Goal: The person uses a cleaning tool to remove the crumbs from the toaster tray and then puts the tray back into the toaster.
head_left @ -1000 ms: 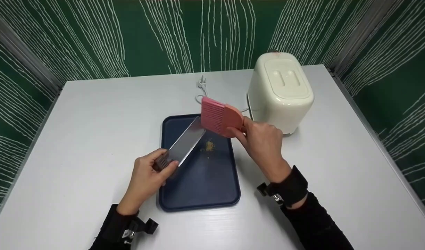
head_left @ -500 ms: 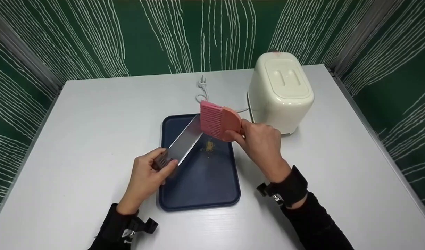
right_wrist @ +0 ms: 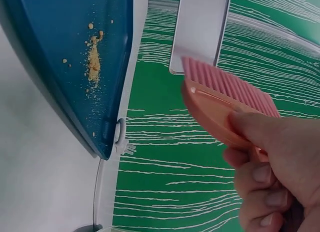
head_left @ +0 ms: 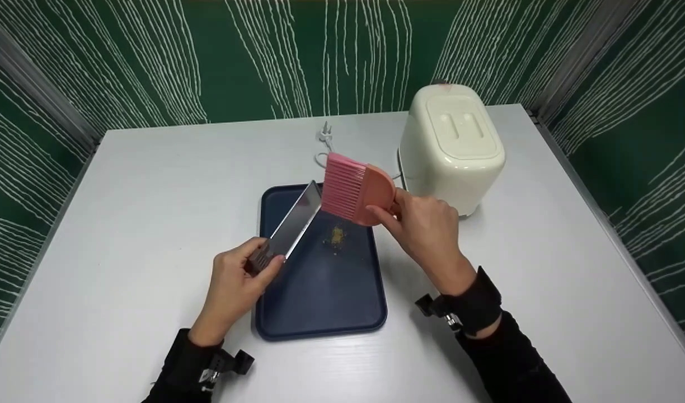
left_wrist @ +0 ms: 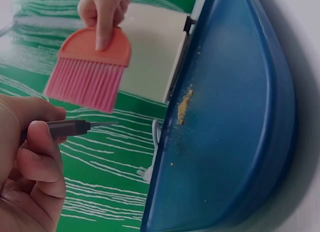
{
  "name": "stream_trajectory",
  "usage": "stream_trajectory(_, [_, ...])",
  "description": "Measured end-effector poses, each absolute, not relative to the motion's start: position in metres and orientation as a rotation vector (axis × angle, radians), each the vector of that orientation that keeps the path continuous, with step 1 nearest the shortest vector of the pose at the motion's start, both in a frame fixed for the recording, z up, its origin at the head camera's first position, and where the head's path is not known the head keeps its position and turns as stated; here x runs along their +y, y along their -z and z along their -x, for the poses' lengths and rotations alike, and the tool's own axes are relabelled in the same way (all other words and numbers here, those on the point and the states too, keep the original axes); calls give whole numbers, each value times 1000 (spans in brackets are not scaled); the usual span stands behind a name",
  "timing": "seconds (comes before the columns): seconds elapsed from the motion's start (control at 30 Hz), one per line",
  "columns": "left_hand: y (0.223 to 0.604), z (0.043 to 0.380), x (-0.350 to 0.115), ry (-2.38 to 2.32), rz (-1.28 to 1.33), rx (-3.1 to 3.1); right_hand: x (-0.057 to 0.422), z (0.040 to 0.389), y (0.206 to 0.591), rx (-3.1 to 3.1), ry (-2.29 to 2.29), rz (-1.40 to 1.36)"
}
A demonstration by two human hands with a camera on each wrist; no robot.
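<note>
My left hand (head_left: 230, 285) grips the dark end of a narrow metal crumb tray (head_left: 295, 224), held tilted above the left side of a dark blue tray (head_left: 325, 302). A pastry brush with pink bristles and an orange handle (head_left: 356, 190) is pinched in my right hand (head_left: 429, 232). Its bristles are beside the crumb tray's far end; whether they touch it, I cannot tell. Yellowish crumbs (left_wrist: 185, 107) lie in a small pile on the blue tray. In the right wrist view, the crumb tray (right_wrist: 200, 32) shows its flat face above the brush.
A cream toaster (head_left: 460, 151) stands at the back right, close beyond my right hand. Its white cord and plug (head_left: 325, 134) lie behind the blue tray. Green walls with white streaks (head_left: 365, 61) enclose the white table (head_left: 152, 196) at the back and sides.
The brush dipped slightly, then rose again, its bristles now fanned a little. The crumb tray has tipped more onto its edge and shifted slightly left. The blue tray and toaster stay put.
</note>
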State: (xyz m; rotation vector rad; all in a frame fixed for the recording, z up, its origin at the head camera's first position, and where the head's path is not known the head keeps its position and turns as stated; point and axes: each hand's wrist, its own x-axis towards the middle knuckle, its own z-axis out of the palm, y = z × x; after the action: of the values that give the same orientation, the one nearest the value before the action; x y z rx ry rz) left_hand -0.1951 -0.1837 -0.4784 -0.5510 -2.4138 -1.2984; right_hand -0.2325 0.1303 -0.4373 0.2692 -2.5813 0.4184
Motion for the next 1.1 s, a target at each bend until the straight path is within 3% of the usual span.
stream_trajectory(1.1, [480,195,-180,1217,671,-2328,126,235,446,-2717,-401,-354])
